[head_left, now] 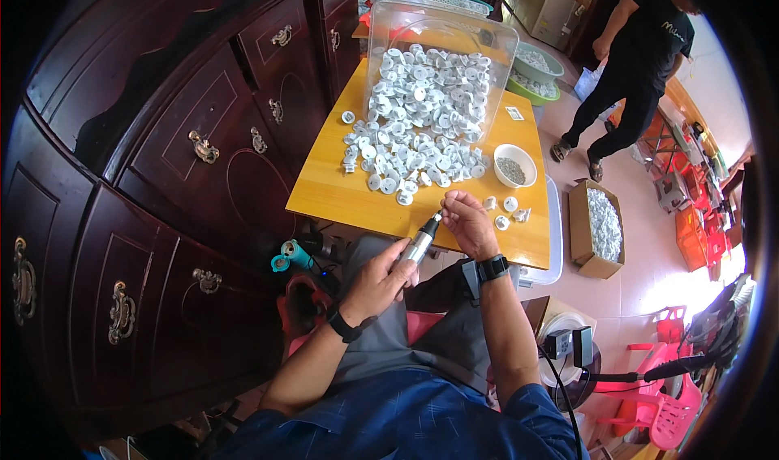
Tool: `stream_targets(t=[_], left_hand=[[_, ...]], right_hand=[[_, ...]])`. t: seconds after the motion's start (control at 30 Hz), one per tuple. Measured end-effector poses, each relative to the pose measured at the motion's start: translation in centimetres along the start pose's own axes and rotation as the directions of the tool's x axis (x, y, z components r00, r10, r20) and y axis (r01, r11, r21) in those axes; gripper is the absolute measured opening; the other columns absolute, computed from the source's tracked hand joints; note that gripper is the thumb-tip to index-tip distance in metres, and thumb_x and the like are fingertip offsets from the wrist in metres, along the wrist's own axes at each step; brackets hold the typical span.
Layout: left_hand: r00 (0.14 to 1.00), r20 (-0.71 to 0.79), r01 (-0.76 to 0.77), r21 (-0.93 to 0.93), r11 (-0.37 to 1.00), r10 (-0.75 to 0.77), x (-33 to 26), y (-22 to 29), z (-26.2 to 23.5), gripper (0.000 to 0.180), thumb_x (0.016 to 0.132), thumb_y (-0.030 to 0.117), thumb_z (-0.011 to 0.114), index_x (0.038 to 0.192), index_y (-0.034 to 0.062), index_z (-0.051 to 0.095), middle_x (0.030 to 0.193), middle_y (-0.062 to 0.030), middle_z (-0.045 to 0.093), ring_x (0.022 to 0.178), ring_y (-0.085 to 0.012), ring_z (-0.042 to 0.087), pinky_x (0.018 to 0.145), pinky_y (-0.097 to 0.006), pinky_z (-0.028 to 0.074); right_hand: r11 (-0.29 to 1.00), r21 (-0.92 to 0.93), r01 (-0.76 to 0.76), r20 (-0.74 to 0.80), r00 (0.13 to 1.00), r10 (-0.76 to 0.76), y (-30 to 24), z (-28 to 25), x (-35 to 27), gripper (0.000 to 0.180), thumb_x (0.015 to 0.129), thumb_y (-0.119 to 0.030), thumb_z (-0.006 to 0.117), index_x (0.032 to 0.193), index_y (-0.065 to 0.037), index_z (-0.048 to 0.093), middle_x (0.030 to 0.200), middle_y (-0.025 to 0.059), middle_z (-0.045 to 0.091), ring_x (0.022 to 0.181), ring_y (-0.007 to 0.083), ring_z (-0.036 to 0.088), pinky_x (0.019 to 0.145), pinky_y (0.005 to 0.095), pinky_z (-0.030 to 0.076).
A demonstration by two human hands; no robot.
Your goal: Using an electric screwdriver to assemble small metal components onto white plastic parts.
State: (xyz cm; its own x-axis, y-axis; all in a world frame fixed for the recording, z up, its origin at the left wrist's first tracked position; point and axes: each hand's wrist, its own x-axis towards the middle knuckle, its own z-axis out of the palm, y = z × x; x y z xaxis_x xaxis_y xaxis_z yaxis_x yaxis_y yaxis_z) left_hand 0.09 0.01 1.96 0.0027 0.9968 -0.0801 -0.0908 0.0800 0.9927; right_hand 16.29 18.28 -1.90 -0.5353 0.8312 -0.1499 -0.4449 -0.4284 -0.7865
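While dark, glossy wooden cabinets (187, 200) with ornate metal handles fill the left side of the room, a person (637, 79) in black stands on the pale tiled floor (560, 168) at the far right. Between them, the surface (329, 188) is smooth yellowish wood. On it a clear, hard plastic bin (462, 32) leans tilted, and an open cardboard box (596, 264) of whitish pieces sits on the floor. Both bare forearms rise from below, the left slanting inward, the right nearly straight, each with a dark band at the wrist. The left hand (377, 283) has its fingers wrapped around a cylindrical silver-and-black tool (417, 247), which slopes up to the right at the near edge. The right hand (472, 223) bends over the tool's tip, thumb and forefinger drawn nearly together; whether they pinch anything tiny, I cannot tell. Beyond, a round white bowl (531, 156) contains grey, grainy bits (510, 170). White disc-shaped parts (434, 87) heap inside and before the bin, several lying loose beside the right hand.
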Motion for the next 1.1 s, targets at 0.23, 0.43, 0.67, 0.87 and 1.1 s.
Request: stream_targets(t=[0.23, 0.43, 0.67, 0.87, 1.1], left_hand=[[0.997, -0.077, -0.031, -0.054, 0.998, 0.027, -0.2, 0.8, 0.1, 0.046, 0.102, 0.023, 0.05, 0.142, -0.0001, 0.041, 0.078, -0.0011, 0.058, 0.062, -0.0041, 0.052, 0.051, -0.02, 0.043], [0.978, -0.198, -0.073, 0.008, 0.997, 0.073, 0.4, -0.3, -0.3, 0.048, 0.102, 0.031, 0.051, 0.143, 0.0064, 0.043, 0.078, -0.0018, 0.056, 0.058, -0.0068, 0.053, 0.052, -0.021, 0.044], [0.978, -0.196, -0.068, 0.032, 0.997, 0.073, 0.1, -0.2, -0.8, 0.047, 0.102, 0.03, 0.049, 0.142, 0.0067, 0.044, 0.078, -0.0016, 0.056, 0.058, -0.0067, 0.052, 0.053, -0.021, 0.044], [0.979, -0.185, -0.099, -0.038, 0.994, 0.09, 0.2, 0.3, -0.5, 0.048, 0.102, 0.025, 0.052, 0.141, -0.0007, 0.043, 0.075, -0.0006, 0.057, 0.055, -0.0053, 0.05, 0.05, -0.021, 0.041], [0.981, -0.185, -0.075, -0.038, 0.996, 0.067, 0.1, 0.6, -0.4, 0.047, 0.102, 0.026, 0.051, 0.141, -0.0001, 0.042, 0.073, -0.0001, 0.056, 0.055, -0.005, 0.05, 0.049, -0.021, 0.041]], right_hand=[[0.999, -0.019, -0.031, -0.001, 1.0, 0.031, -0.7, 1.8, 0.1, 0.02, 0.097, -0.015, 0.06, 0.114, -0.005, 0.059, 0.099, 0.0032, 0.065, 0.082, 0.0104, 0.063, 0.074, 0.025, 0.053], [0.802, -0.589, 0.093, -0.143, 0.966, -0.216, 0.4, 0.5, 3.5, 0.027, 0.094, -0.024, 0.063, 0.113, -0.005, 0.065, 0.091, 0.0042, 0.067, 0.077, 0.0104, 0.064, 0.068, 0.0251, 0.052], [0.309, -0.931, 0.196, 0.056, 0.91, -0.411, 1.4, 2.0, 5.9, 0.021, 0.088, -0.022, 0.067, 0.105, -0.01, 0.07, 0.079, 0.0136, 0.066, 0.072, 0.0253, 0.065, 0.068, 0.036, 0.052], [0.131, -0.962, 0.24, 0.159, 0.88, -0.447, 1.4, 2.4, 5.9, 0.024, 0.083, -0.021, 0.069, 0.104, -0.009, 0.069, 0.087, 0.0176, 0.066, 0.079, 0.0333, 0.065, 0.072, 0.0418, 0.052], [0.014, -0.953, 0.303, 0.253, 0.819, -0.515, 1.7, 2.6, 5.0, 0.015, 0.082, -0.017, 0.066, 0.092, -0.006, 0.065, 0.095, 0.0197, 0.065, 0.084, 0.0365, 0.065, 0.074, 0.0444, 0.052]])
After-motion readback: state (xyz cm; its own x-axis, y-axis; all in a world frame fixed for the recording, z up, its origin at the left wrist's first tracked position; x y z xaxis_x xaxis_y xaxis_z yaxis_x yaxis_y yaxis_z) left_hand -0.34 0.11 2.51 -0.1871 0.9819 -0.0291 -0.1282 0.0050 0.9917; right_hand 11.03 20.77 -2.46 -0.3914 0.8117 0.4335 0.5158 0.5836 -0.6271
